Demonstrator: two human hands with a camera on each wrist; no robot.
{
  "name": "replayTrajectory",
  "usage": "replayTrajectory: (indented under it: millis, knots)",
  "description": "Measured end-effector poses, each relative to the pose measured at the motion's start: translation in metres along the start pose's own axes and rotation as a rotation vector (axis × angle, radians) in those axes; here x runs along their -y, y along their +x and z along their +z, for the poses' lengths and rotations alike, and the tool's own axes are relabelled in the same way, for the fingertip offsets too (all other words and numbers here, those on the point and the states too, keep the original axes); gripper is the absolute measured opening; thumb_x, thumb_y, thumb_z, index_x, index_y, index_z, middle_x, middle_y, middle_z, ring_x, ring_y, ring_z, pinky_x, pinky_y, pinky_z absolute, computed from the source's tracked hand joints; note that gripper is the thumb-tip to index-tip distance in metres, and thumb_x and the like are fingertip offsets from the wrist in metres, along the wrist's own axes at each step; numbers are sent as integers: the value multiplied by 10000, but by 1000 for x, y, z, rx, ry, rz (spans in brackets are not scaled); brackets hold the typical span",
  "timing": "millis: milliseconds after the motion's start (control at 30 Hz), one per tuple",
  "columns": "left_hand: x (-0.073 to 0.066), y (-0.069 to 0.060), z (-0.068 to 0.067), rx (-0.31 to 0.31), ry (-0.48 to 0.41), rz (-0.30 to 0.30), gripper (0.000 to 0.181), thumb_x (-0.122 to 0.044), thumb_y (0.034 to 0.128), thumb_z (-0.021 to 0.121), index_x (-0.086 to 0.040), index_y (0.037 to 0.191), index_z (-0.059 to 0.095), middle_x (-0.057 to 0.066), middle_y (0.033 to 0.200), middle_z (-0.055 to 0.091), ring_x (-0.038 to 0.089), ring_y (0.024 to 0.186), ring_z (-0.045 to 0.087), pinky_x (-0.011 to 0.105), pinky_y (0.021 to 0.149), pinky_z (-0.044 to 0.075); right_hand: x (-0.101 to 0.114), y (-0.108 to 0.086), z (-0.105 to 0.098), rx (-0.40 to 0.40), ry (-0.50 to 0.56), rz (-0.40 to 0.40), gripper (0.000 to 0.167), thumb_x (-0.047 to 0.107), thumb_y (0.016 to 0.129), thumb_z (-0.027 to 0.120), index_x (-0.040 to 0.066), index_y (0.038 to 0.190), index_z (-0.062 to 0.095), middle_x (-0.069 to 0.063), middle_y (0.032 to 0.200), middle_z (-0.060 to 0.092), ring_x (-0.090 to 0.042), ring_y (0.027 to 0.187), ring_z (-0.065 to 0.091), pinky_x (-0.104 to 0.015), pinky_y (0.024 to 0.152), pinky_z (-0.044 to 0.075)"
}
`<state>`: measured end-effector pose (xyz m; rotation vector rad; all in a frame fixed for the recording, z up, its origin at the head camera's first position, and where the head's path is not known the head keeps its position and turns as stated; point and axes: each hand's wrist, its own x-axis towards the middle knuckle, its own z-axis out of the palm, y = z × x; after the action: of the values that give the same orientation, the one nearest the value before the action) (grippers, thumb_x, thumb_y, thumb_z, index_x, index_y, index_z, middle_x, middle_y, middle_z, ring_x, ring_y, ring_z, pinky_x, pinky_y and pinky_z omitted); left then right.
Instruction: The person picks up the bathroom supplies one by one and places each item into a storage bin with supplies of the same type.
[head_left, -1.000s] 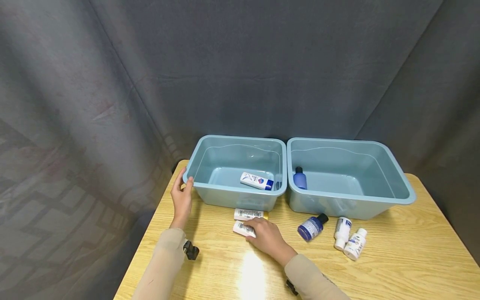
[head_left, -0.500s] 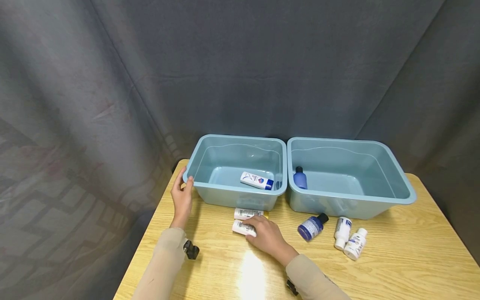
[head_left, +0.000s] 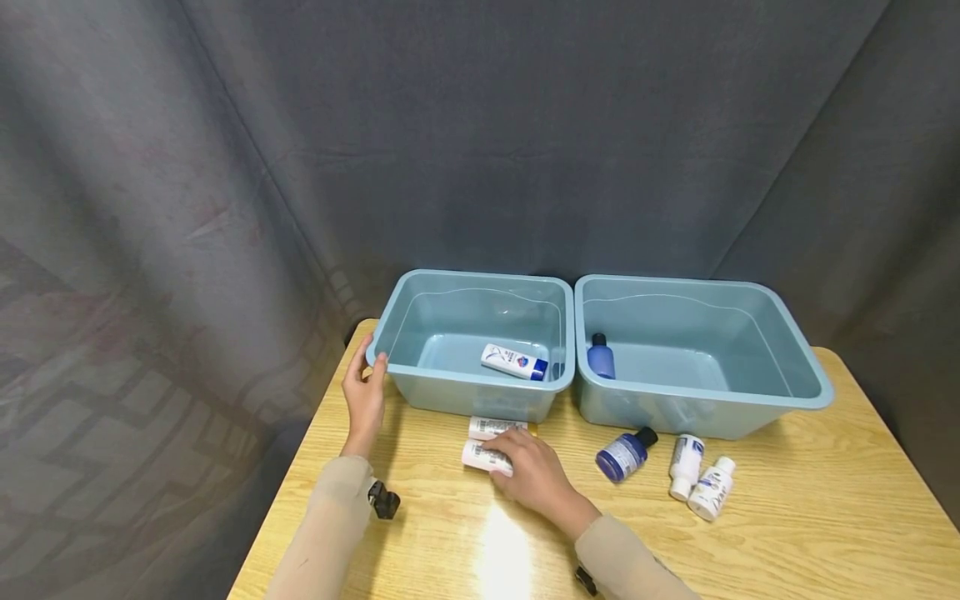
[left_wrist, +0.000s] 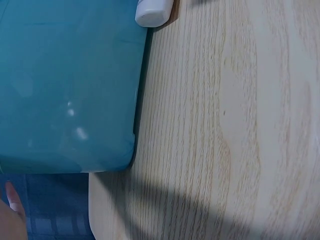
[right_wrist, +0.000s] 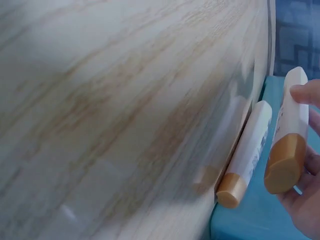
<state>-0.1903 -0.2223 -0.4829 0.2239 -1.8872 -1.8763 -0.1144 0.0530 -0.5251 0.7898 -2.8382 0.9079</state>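
Observation:
At the front left corner of the left blue plastic bin, my left hand holds the rim between thumb and fingers. In the left wrist view only part of that hand shows at the lower left. My right hand grips a white bottle in front of this bin. Its gold cap shows in the right wrist view, where the gripped bottle sits slightly off the table. A similar white bottle with a gold cap lies against the bin's front wall.
Inside the left bin lies a white bottle with a blue cap. A second blue bin adjoins it, with a blue bottle inside. In front lie a dark blue bottle and two white bottles, one beside the other.
My right hand and the gripped bottle have shifted very slightly; the bottle's end sits a little further left. The left hand stays on the bin.

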Motion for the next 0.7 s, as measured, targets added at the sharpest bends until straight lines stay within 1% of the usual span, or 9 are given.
replayTrajectory:
  millis: [67, 200, 433, 700]
  knots:
    - [-9, -4, 1, 5, 2, -5, 467, -109, 1007, 566, -72, 1465, 486, 196, 1392, 516, 106, 1087, 521, 175, 825, 475, 1, -1, -1, -7, -7, -14, 396, 228, 795, 810, 206, 1178, 712, 9, 1146, 660, -298, 1163, 594, -517, 1014, 442]
    - [-27, -11, 4, 7, -4, -14, 470, -73, 998, 561, -14, 1457, 473, 226, 1386, 513, 100, 1076, 521, 153, 814, 474, 5, -2, -4, -13, -11, -28, 395, 246, 805, 807, 214, 1187, 710, 10, 1173, 655, -273, 1185, 583, -512, 1052, 409]
    - [-28, -11, 5, 0, -24, -24, 470, -71, 996, 565, -22, 1456, 479, 217, 1391, 509, 111, 1098, 515, 144, 823, 471, 10, -1, -8, -49, -12, -59, 416, 250, 794, 812, 214, 1196, 709, 1, 1184, 647, -261, 1177, 586, -495, 1069, 395]
    - [-28, -11, 5, 3, -23, -13, 470, -71, 999, 560, -18, 1458, 473, 220, 1393, 506, 102, 1091, 515, 144, 817, 469, 18, 2, -18, -94, 3, -113, 423, 247, 786, 820, 225, 1193, 711, -32, 1206, 654, -256, 1149, 598, -501, 1022, 438]
